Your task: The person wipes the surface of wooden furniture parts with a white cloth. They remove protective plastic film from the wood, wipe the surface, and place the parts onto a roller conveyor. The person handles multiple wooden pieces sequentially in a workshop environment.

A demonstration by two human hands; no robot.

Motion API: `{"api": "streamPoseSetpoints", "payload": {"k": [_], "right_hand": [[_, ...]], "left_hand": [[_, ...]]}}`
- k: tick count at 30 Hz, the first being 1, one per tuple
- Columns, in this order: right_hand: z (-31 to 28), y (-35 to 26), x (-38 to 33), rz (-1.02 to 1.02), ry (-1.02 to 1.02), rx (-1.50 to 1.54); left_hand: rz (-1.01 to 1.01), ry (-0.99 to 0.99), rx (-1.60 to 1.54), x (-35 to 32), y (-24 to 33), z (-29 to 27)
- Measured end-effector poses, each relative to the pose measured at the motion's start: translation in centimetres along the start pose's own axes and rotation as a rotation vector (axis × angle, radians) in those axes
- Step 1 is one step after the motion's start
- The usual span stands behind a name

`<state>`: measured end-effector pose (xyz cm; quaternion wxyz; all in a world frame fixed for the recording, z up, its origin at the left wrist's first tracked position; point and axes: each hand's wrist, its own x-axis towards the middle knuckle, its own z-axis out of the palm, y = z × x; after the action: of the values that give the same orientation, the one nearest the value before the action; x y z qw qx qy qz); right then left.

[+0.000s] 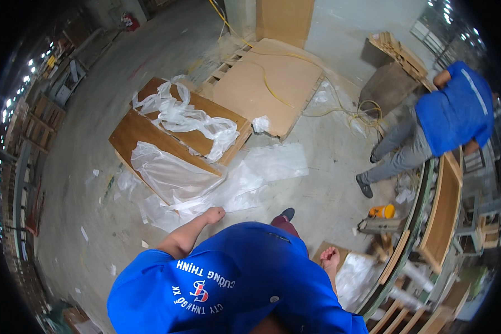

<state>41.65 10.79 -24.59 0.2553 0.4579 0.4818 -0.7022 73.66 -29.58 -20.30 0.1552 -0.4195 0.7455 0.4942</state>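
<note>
My left hand hangs beside my body with its fingers curled in and nothing seen in them. It is nearest to a crumpled sheet of white foam wrap on the floor. On my other side, my right hand is loosely closed, and no object shows in it. Ahead to the left lie brown wooden panels. A long bunched strip of white foam wrap drapes over them, and translucent sheeting covers the nearer part.
A large tan board lies on a pallet ahead, crossed by a yellow hose. At the right a co-worker in a blue shirt stands by a curved line holding a wooden frame. A yellow container sits near it.
</note>
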Motion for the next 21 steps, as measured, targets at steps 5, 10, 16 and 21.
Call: {"api": "streamPoseSetpoints", "payload": {"k": [5, 10, 16, 21], "right_hand": [[16.2, -10.2, 5.5, -0.015, -0.231, -0.18], [33.8, -16.0, 9.0, -0.052, -0.363, -0.285], [49.8, -12.9, 13.3, 0.144, -0.409, -0.459], [55.5, -8.4, 15.2, 0.216, -0.238, -0.7]], "left_hand": [[-0.06, 0.128, -0.035, 5.6, 6.0, -1.7], [-0.159, 0.172, -0.111, 11.3, 10.9, -3.2], [-0.285, -0.067, -0.001, 20.8, 11.4, -6.5], [-0.243, -0.122, 0.111, 33.3, 11.1, -12.5]]}}
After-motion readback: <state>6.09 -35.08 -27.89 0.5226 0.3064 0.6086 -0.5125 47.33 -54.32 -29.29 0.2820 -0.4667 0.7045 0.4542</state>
